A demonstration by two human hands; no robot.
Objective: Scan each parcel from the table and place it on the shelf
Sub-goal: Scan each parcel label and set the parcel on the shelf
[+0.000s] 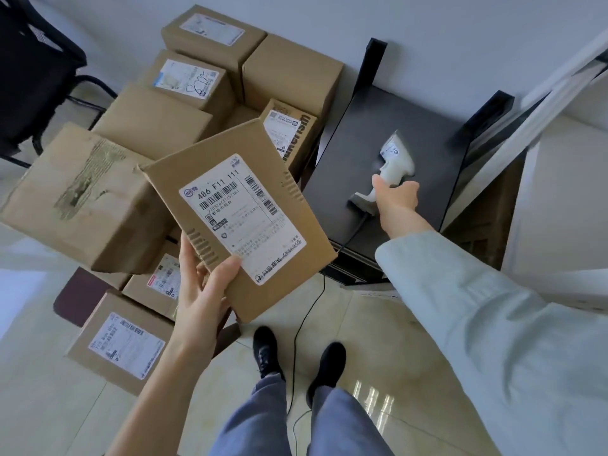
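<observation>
Beside a table stacked with brown cardboard parcels (151,123), the left hand (204,287) grips a flat brown labelled parcel (237,218) aloft, the right hand (396,195) clasps the white handheld scanner (393,159) on the black shelf top (394,126); scanning and shelving appear pending.

Stacked boxes (184,126) crowd the left; the dark shelf top (411,126) lies mostly bare beyond the scanner (391,162).

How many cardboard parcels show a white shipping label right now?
6: the flat parcel in the left hand, two at the stack's far end, one beside the black shelf, two nearest. Others may be hidden.
</observation>
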